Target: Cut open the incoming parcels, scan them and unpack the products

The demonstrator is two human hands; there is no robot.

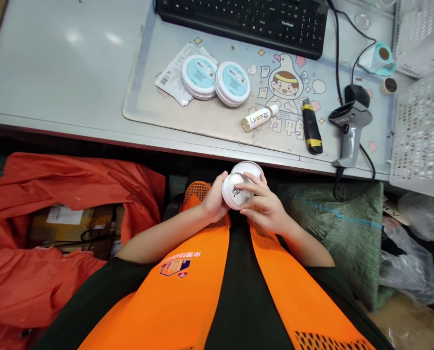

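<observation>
My left hand [216, 198] is wrapped around the side of a small round white jar [229, 197] with dark lettering on its top, held over my lap. Across that top lie the fingers of my right hand [267, 206]. Behind the jar, against the right fingers, shows a white round lid-like piece [244, 167]; its lower part is hidden. On the desk mat ahead are two white round tins [199, 75] with light blue labels, the left one resting on printed sheets [173, 80]. A small bottle [259, 118] marked "beauty" lies to their right.
A black and yellow box cutter [312, 127] and a grey barcode scanner [350, 131] lie on the mat's right part. The keyboard [246, 19] is at the back. White perforated baskets [421, 131] stand at right. The desk edge [165, 142] runs just beyond my hands.
</observation>
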